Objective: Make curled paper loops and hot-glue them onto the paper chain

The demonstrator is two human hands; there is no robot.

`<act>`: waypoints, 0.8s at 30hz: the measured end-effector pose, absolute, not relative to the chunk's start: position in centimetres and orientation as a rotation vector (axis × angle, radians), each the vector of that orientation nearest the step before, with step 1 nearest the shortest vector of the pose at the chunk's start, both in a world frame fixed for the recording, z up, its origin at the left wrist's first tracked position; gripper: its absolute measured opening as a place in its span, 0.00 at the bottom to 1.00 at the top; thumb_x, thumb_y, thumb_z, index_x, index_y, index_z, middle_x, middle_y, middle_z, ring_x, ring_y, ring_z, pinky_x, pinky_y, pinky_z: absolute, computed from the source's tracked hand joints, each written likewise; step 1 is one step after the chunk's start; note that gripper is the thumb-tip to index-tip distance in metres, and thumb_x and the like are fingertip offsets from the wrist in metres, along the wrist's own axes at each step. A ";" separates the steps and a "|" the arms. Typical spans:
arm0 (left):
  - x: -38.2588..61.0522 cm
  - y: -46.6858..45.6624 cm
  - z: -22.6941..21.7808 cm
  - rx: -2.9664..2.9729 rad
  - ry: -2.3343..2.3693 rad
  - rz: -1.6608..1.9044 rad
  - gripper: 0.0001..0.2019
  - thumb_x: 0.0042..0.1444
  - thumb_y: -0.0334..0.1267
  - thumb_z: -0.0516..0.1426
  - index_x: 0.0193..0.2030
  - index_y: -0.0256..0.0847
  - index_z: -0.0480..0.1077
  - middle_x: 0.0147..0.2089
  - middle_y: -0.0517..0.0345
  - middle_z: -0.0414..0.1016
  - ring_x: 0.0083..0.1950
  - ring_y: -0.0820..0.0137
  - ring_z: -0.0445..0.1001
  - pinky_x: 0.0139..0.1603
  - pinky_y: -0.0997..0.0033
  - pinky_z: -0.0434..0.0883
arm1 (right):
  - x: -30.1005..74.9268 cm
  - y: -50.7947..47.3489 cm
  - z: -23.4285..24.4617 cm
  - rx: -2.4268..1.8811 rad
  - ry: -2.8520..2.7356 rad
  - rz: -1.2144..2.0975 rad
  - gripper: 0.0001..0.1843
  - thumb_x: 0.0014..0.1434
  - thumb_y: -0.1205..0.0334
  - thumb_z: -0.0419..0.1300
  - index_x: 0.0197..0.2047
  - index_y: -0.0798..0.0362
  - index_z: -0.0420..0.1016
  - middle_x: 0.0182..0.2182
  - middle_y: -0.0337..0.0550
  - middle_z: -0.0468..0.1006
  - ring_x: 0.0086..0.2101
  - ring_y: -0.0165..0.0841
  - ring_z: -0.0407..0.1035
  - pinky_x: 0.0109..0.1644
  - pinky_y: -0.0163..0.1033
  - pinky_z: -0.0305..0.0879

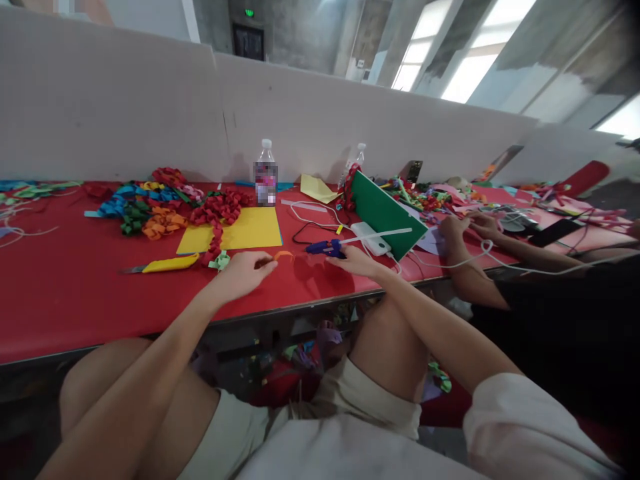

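My left hand (246, 270) rests on the red table (75, 293) with its fingers pinched on a curled orange paper strip (283, 255). My right hand (356, 259) lies to the right of it, fingers closed round the handle of a blue glue gun (323, 248) that points left along the table. A white glue stick (385, 234) juts from the gun's back toward the right. Just beyond my hands lies a yellow paper sheet (245, 229).
A yellow utility knife (167, 265) lies left of my left hand. Several coloured paper curls (165, 203) pile behind, by a water bottle (265, 173). A green board (385, 212), a white power adapter (371, 237) and cables sit right. Another person's hands (467, 227) work at the right.
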State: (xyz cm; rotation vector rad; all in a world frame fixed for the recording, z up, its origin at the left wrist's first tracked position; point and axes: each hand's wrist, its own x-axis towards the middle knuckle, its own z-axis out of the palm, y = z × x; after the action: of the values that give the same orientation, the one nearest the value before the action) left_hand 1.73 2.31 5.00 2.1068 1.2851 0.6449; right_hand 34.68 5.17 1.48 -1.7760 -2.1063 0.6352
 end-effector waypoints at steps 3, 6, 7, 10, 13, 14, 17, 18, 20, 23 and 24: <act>2.5 1.5 4.2 2.176 1.324 0.516 0.16 0.61 0.50 0.54 0.34 0.43 0.77 0.41 0.47 0.83 0.42 0.56 0.79 0.42 0.64 0.68 | 34.7 5.5 1.3 -1.784 -2.145 0.680 0.19 0.65 0.52 0.60 0.52 0.57 0.77 0.41 0.48 0.83 0.40 0.37 0.75 0.46 0.37 0.69; 3.4 1.1 3.8 2.047 1.310 0.471 0.16 0.61 0.51 0.54 0.32 0.43 0.75 0.32 0.50 0.81 0.33 0.60 0.78 0.37 0.64 0.69 | 35.1 5.6 1.2 -1.820 -2.171 0.691 0.20 0.65 0.51 0.60 0.52 0.58 0.77 0.43 0.51 0.82 0.40 0.38 0.75 0.47 0.39 0.69; 3.6 1.1 3.8 1.977 1.293 0.472 0.17 0.61 0.51 0.54 0.32 0.42 0.75 0.29 0.52 0.79 0.30 0.61 0.77 0.36 0.65 0.69 | 35.3 5.4 1.2 -1.836 -2.178 0.681 0.21 0.64 0.51 0.62 0.53 0.58 0.76 0.45 0.52 0.81 0.42 0.39 0.75 0.49 0.40 0.70; 4.1 1.2 3.8 1.777 1.230 0.520 0.16 0.61 0.49 0.54 0.33 0.40 0.74 0.28 0.55 0.78 0.27 0.65 0.76 0.33 0.67 0.69 | 35.5 3.1 1.6 -1.914 -2.157 0.524 0.28 0.61 0.53 0.65 0.58 0.61 0.71 0.54 0.60 0.75 0.52 0.47 0.71 0.59 0.49 0.66; 4.2 1.0 4.0 1.665 1.158 0.544 0.15 0.61 0.49 0.54 0.36 0.39 0.74 0.35 0.53 0.81 0.26 0.70 0.74 0.33 0.69 0.69 | 34.5 -1.0 2.4 -1.915 -2.095 -0.057 0.23 0.66 0.60 0.56 0.60 0.65 0.68 0.56 0.67 0.70 0.60 0.54 0.62 0.66 0.58 0.59; 4.2 0.9 4.1 1.656 1.135 0.530 0.16 0.61 0.49 0.55 0.35 0.39 0.74 0.35 0.54 0.81 0.26 0.70 0.74 0.33 0.69 0.69 | 33.8 -2.3 2.7 -1.857 -2.087 -0.180 0.21 0.68 0.61 0.53 0.60 0.63 0.68 0.55 0.66 0.71 0.59 0.54 0.64 0.64 0.59 0.61; 4.2 0.7 4.5 1.647 1.052 0.444 0.17 0.60 0.51 0.58 0.30 0.39 0.74 0.29 0.55 0.78 0.27 0.70 0.74 0.31 0.71 0.67 | 31.2 -4.5 3.6 -1.493 -2.334 -0.144 0.26 0.68 0.60 0.54 0.67 0.54 0.62 0.57 0.59 0.71 0.59 0.50 0.66 0.61 0.56 0.67; 4.2 0.7 4.7 1.621 1.018 0.416 0.18 0.59 0.52 0.59 0.29 0.39 0.74 0.28 0.55 0.78 0.27 0.70 0.73 0.30 0.71 0.66 | 30.2 -4.4 3.8 -1.365 -2.423 -0.076 0.28 0.68 0.60 0.56 0.70 0.51 0.58 0.60 0.57 0.69 0.60 0.48 0.66 0.62 0.55 0.68; 4.2 0.9 5.3 1.531 0.958 0.391 0.18 0.57 0.53 0.60 0.28 0.39 0.74 0.28 0.55 0.77 0.26 0.71 0.72 0.28 0.71 0.65 | 28.5 -3.2 4.3 -1.118 -2.503 0.023 0.26 0.69 0.62 0.56 0.68 0.50 0.61 0.60 0.55 0.71 0.59 0.43 0.68 0.61 0.52 0.69; 3.5 1.8 6.1 1.435 0.939 0.417 0.22 0.58 0.57 0.59 0.28 0.38 0.72 0.26 0.55 0.74 0.24 0.72 0.69 0.28 0.71 0.65 | 26.8 -0.4 5.0 -0.825 -2.474 0.073 0.12 0.71 0.59 0.54 0.53 0.52 0.73 0.49 0.51 0.79 0.50 0.37 0.75 0.53 0.43 0.72; 3.1 2.1 6.4 1.459 0.978 0.449 0.24 0.60 0.60 0.56 0.29 0.39 0.72 0.26 0.55 0.73 0.23 0.72 0.68 0.27 0.70 0.65 | 26.4 0.5 5.3 -0.798 -2.440 0.066 0.11 0.71 0.58 0.54 0.48 0.53 0.75 0.46 0.50 0.80 0.46 0.36 0.76 0.50 0.40 0.71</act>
State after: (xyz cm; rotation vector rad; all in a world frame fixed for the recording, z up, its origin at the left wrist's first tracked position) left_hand 3.06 2.12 6.38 1.4586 0.9779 0.4488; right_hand 26.43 0.48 5.30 -0.7983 -2.4403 0.0658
